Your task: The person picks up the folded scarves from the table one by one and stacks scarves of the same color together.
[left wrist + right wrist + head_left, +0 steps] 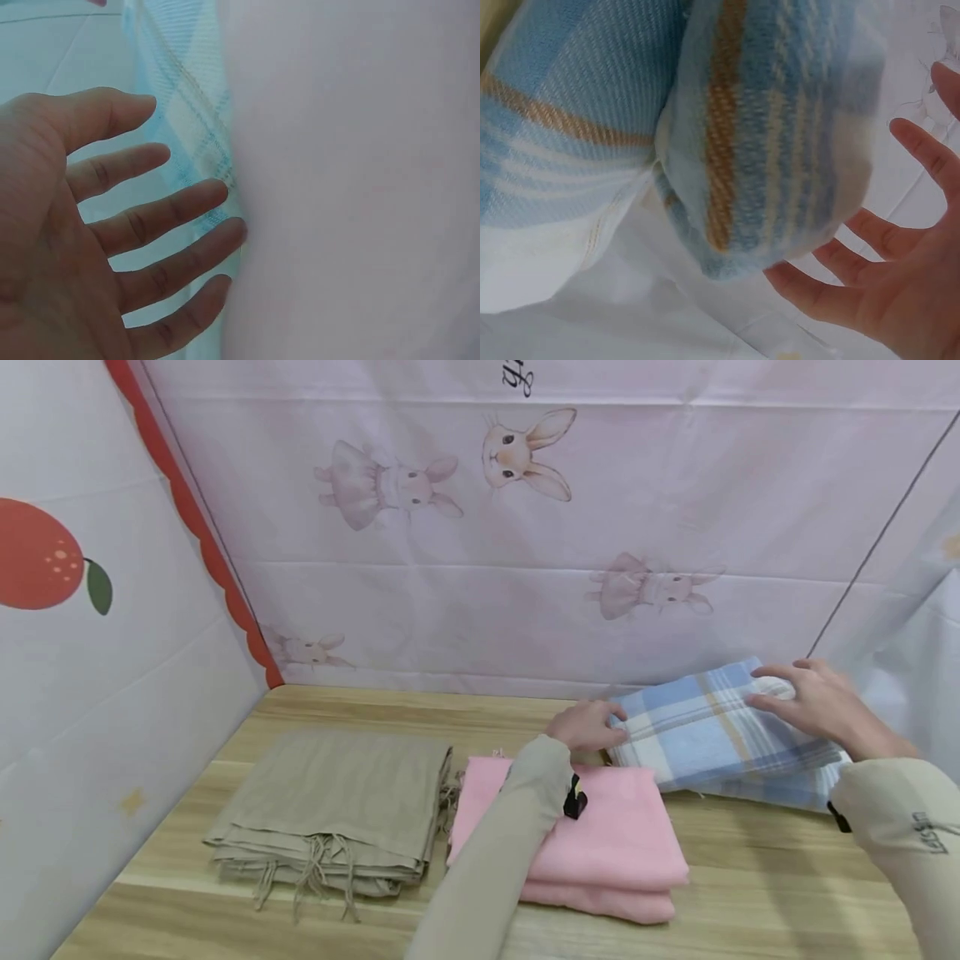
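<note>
A folded blue-and-white plaid cloth (697, 727) with tan stripes lies at the back right of the table, its upper part askew over a lower layer. My left hand (588, 727) is at its left end, reaching over the pink cloth. In the left wrist view the fingers of that hand (97, 225) are spread and nearly straight. At the plaid cloth's right end is my right hand (821, 706). The right wrist view shows its fingers (810, 292) spread along the rounded folded edge, some at the fabric, with no grip visible.
A folded pink cloth (607, 843) lies in the middle, under my left forearm. To its left is a folded beige fringed cloth (337, 785) on the wooden table (172, 860). A rabbit-print sheet (465, 610) hangs behind, close to the plaid cloth.
</note>
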Available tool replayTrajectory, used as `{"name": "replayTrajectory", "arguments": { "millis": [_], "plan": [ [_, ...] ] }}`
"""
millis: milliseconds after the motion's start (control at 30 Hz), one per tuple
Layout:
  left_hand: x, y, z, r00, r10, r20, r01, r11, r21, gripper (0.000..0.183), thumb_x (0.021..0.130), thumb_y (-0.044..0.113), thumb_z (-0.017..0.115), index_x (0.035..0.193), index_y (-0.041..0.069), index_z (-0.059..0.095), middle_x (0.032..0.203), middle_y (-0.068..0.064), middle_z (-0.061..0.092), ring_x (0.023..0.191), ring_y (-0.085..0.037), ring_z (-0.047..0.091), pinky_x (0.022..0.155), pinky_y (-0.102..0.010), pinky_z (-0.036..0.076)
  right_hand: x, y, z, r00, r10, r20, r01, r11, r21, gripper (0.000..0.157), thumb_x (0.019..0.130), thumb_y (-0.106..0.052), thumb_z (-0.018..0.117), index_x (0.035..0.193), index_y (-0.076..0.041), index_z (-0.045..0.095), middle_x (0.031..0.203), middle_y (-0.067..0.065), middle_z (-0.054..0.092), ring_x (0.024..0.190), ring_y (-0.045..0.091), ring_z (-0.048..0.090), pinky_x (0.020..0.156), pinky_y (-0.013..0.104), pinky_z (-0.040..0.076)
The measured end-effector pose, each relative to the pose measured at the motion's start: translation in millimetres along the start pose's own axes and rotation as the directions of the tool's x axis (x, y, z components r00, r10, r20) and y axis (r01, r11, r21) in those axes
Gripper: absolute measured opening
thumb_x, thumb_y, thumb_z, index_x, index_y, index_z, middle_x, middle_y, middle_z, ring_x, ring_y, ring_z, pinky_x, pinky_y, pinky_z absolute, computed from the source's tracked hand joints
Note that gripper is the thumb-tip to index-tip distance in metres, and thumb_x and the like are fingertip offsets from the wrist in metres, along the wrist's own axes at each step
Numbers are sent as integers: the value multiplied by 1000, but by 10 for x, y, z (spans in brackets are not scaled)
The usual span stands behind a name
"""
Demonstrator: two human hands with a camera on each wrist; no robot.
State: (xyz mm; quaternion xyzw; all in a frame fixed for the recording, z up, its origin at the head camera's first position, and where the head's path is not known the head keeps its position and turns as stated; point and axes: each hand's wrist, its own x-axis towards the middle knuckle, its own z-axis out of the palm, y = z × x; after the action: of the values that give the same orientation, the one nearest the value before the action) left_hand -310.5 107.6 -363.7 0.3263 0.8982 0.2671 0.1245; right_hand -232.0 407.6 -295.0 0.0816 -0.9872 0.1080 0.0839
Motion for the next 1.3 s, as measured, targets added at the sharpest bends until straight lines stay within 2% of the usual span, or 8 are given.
{"name": "replayTrajectory", "arguments": {
  "millis": [300, 500, 567, 667, 867, 1000, 1200, 1300],
  "plan": [
    [35, -12, 23, 993, -84, 83, 85, 996, -8, 47, 103, 33, 56, 147, 18, 53, 144, -4, 57, 128, -20, 55, 101, -33, 45, 39, 93, 31, 998, 28, 62, -29, 999, 17, 51, 99, -27, 60, 130, 13, 52, 125, 48, 49, 121, 64, 33, 92, 75, 30],
    [17, -26, 43, 985, -107, 135, 126, 982, -143, 51, 103, 30, 56, 152, 19, 48, 153, -5, 47, 134, -20, 48, 101, -34, 44, 32, 191, 60, 994, 45, 99, -52, 997, 64, 54, 100, -29, 59, 134, 13, 49, 134, 50, 40, 122, 66, 34, 95, 75, 30],
    [20, -46, 52, 983, -99, 153, 133, 965, -227, 52, 103, 29, 56, 153, 19, 46, 152, -6, 47, 118, -20, 56, 89, -34, 47, 27, 217, 68, 992, 52, 115, -65, 992, 111, 56, 101, -29, 58, 136, 13, 47, 138, 49, 36, 123, 67, 33, 96, 75, 29],
    [31, -82, 62, 983, -61, 174, 116, 939, -324, 54, 104, 28, 57, 155, 19, 42, 157, -6, 40, 114, -18, 55, 82, -32, 45, 13, 244, 74, 986, 67, 152, -96, 977, 191, 61, 102, -31, 55, 141, 14, 42, 142, 49, 29, 127, 67, 29, 97, 76, 28],
    [65, -128, 90, 980, 8, 201, 72, 920, -385, 57, 105, 28, 55, 159, 23, 37, 167, -3, 21, 148, -23, 29, 104, -36, 42, -18, 280, 85, 979, 71, 190, -122, 954, 275, 65, 103, -32, 55, 145, 15, 36, 147, 48, 22, 131, 67, 22, 98, 76, 25],
    [104, -135, 144, 974, -18, 225, 124, 877, -465, 56, 106, 27, 54, 159, 26, 37, 167, 0, 20, 148, -26, 29, 106, -40, 41, -62, 313, 109, 974, 69, 214, -137, 938, 318, 68, 103, -31, 57, 147, 15, 34, 148, 49, 19, 132, 68, 18, 99, 78, 21],
    [128, -114, 228, 965, -54, 255, 210, 742, -637, 57, 104, 20, 59, 157, 25, 40, 165, -4, 24, 142, -42, 37, 106, -48, 42, -128, 364, 155, 966, 91, 243, -183, 902, 390, 71, 102, -30, 59, 151, 13, 29, 151, 48, 13, 135, 68, 11, 100, 79, 18],
    [142, -112, 254, 967, -35, 252, 200, 718, -667, 58, 104, 18, 59, 158, 23, 39, 166, -4, 22, 144, -39, 33, 107, -49, 41, -150, 382, 180, 963, 101, 251, -204, 881, 427, 74, 102, -29, 61, 153, 11, 26, 153, 46, 9, 137, 67, 7, 100, 79, 18]
  ]
}}
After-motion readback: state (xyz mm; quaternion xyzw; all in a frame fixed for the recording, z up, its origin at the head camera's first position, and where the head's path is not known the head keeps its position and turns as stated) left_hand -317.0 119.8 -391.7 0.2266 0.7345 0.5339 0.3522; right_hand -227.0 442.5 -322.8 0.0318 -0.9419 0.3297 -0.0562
